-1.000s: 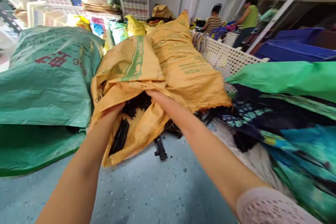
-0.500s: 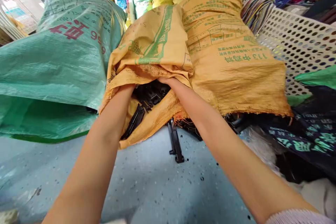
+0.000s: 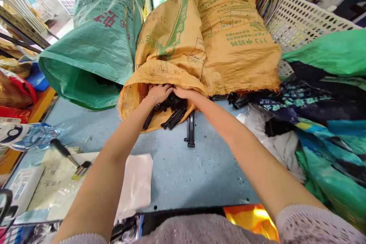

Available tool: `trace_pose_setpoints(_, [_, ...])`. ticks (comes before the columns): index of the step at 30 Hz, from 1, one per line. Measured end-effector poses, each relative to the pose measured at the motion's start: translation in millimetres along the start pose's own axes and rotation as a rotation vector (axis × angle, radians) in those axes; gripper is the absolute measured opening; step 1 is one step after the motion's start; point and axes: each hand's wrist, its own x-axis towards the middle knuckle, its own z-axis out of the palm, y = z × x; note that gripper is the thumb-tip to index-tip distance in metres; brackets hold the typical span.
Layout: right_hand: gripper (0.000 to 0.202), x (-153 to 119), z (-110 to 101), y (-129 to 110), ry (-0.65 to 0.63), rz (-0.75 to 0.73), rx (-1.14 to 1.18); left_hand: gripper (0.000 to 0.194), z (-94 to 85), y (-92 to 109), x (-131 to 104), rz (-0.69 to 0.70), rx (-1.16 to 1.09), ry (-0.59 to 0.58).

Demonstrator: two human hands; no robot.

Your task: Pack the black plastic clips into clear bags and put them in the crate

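A yellow woven sack (image 3: 171, 69) lies on its side, its mouth facing me. Inside the mouth is a heap of long black plastic parts (image 3: 175, 116). My left hand (image 3: 160, 93), a beaded bracelet at its wrist, curls over the back of the heap. Beside it, fingertips nearly meeting it, my right hand (image 3: 182, 92) reaches in under the sack's upper rim. Both hands look closed around black parts, though the parts and the rim hide some fingers. One loose black part (image 3: 191, 131) lies on the blue tabletop (image 3: 197, 171) just outside the mouth.
A green sack (image 3: 103, 61) gapes open at left; a larger yellow sack (image 3: 237, 57) stands at right. Beyond is a white perforated basket (image 3: 309, 23). Plastic bags (image 3: 323, 122) crowd the right side. A black-handled tool (image 3: 68, 156) and white sheet (image 3: 138, 179) lie front left.
My view has pulled back and tilted down, showing the table's front edge. The sack mouth gapes wider, and both hands, earlier hidden inside, now show among the black parts.
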Motion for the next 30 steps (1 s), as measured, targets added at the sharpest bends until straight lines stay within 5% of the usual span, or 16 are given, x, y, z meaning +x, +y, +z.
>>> trace_pose_setpoints(6, [0.038,-65.3,-2.8,-22.5,-0.187,0.167,-0.317,0.052,18.0,15.4,-85.5,0.010,0.238,-0.079])
trace_pose_setpoints(9, [0.044,-115.1,-1.0,-44.6,-0.240,0.043,-0.418,0.050,30.6,24.6,-123.7,0.054,0.342,-0.076])
trace_pose_setpoints(12, [0.040,-172.9,4.9,-58.1,-0.023,-0.079,-0.517,0.051,37.1,33.2,-158.5,0.060,0.354,-0.072])
trace_pose_setpoints(16, [0.033,-248.0,10.4,-40.4,0.240,0.345,-0.372,0.052,33.4,46.7,-202.2,0.009,0.245,0.008])
trace_pose_setpoints(18, [0.028,-280.1,10.6,-25.0,0.232,0.503,-0.194,0.052,34.0,58.8,-225.3,0.033,0.109,0.090])
trace_pose_setpoints(21, [0.045,-322.3,17.3,-17.1,0.221,0.545,-0.032,0.049,48.7,88.3,-260.1,0.066,-0.349,0.140])
trace_pose_setpoints(26, [0.060,-379.1,50.2,-51.3,-0.011,0.433,0.645,0.061,89.1,146.4,-302.6,-0.178,-1.330,-0.070])
trace_pose_setpoints(28, [0.058,-391.2,53.0,-67.0,-0.031,0.370,0.613,0.056,93.3,157.0,-313.4,-0.253,-1.401,-0.067])
trace_pose_setpoints(30, [0.053,-392.2,45.6,-77.0,0.107,0.242,0.320,0.048,88.9,159.2,-322.5,-0.315,-1.365,-0.057])
